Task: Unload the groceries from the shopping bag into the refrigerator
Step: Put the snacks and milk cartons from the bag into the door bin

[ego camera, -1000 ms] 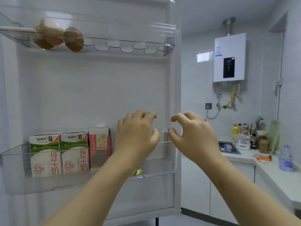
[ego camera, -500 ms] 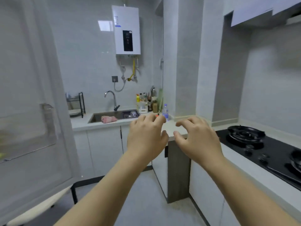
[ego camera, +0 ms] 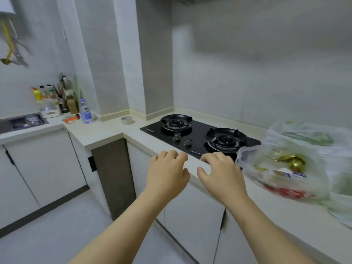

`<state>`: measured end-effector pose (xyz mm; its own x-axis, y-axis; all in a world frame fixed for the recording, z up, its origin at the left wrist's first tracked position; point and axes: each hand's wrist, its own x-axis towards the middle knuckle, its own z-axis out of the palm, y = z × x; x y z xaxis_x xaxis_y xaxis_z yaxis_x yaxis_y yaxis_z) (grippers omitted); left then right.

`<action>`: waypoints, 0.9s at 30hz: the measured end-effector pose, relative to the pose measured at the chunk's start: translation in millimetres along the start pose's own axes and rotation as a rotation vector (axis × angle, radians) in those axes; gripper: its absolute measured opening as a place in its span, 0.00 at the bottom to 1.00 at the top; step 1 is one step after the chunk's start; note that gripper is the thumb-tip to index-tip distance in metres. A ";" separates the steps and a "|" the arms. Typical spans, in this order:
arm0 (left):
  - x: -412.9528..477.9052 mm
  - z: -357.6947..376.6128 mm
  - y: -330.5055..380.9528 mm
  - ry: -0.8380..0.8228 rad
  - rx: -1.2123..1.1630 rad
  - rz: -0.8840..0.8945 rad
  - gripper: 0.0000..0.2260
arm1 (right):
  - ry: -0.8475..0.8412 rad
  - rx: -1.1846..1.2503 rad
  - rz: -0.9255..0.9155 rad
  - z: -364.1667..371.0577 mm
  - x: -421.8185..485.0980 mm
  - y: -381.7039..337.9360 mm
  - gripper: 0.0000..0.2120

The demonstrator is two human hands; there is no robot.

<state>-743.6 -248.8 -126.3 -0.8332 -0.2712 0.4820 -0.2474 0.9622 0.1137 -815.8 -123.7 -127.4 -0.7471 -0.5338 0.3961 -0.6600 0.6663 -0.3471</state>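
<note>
L-shaped white countertop (ego camera: 106, 130) with a black two-burner gas hob (ego camera: 198, 141). Translucent plastic shopping bag (ego camera: 282, 168) lies on the counter just right of the hob; gold, red and green contents are blurred. Left hand (ego camera: 167, 174) and right hand (ego camera: 222, 174) hover side by side over the counter edge, fingers loosely curled, holding nothing. Water bottle (ego camera: 85, 112) in the far corner.

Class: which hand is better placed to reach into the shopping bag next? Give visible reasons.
Probably the right. The right hand hovers empty just beside the shopping bag on the counter. The left hand, also empty, sits on its far side and would have to cross over.
</note>
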 end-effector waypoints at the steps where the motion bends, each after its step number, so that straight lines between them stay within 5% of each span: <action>1: 8.0 12.2 13.3 -0.015 -0.007 0.016 0.16 | -0.004 -0.004 0.030 -1.5 0.0 18.0 0.16; 13: 78.9 130.3 140.5 -0.006 -0.170 0.228 0.11 | -0.038 -0.083 0.352 -15.4 -0.4 179.2 0.15; 27: 149.7 245.2 166.9 -0.212 -0.506 0.435 0.17 | 0.056 -0.071 0.648 39.2 37.4 262.6 0.15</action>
<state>-1030.9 -134.9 -248.1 -0.8956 0.1917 0.4014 0.3480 0.8640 0.3639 -1020.1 10.9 -237.1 -0.9853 0.0148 0.1700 -0.0686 0.8778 -0.4741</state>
